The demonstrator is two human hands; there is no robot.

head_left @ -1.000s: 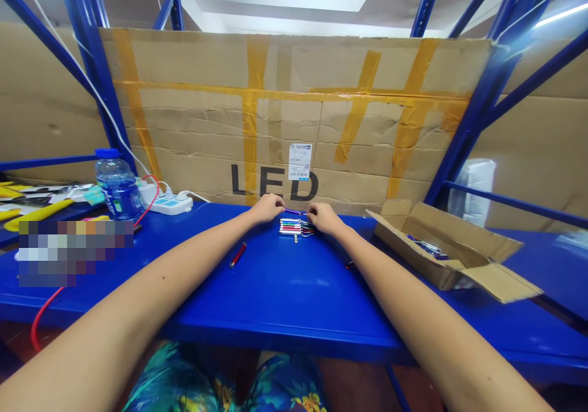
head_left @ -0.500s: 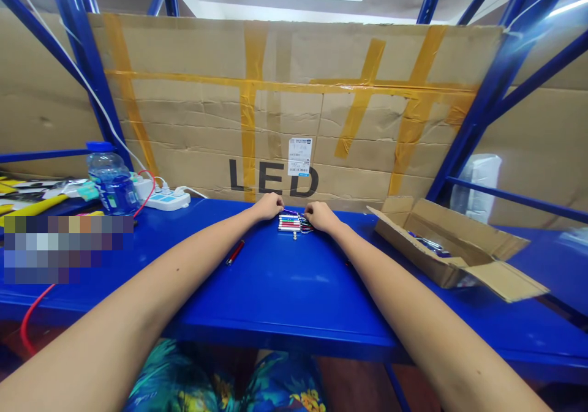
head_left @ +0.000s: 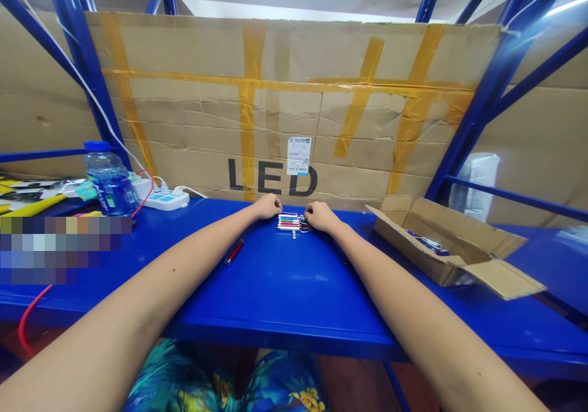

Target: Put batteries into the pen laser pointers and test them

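Note:
In the head view, a row of slim metallic tubes (head_left: 289,223), coloured purple, blue, red and silver, lies side by side on the blue table. My left hand (head_left: 268,206) is closed, its fingertips at the left end of the purple tube (head_left: 288,214) along the row's far edge. At the right end, my right hand (head_left: 320,217) has its fingers bent together beside thin dark cords or chains (head_left: 305,223); what it pinches is hidden. Just nearer than the row sit a few tiny silvery round pieces (head_left: 294,235). A separate red tube (head_left: 234,251) lies near my left forearm.
An opened cardboard box (head_left: 441,271) with shiny pieces inside stands at right. On the left are a blue-capped bottle (head_left: 108,182), a white power strip (head_left: 168,199) and a red cable (head_left: 28,320). A tall cardboard sheet (head_left: 202,124) backs the blue table (head_left: 285,302).
The purple tube at the far edge now lies level with the row, where it looked slightly tilted before. Both hands have barely moved; the view has shifted a little.

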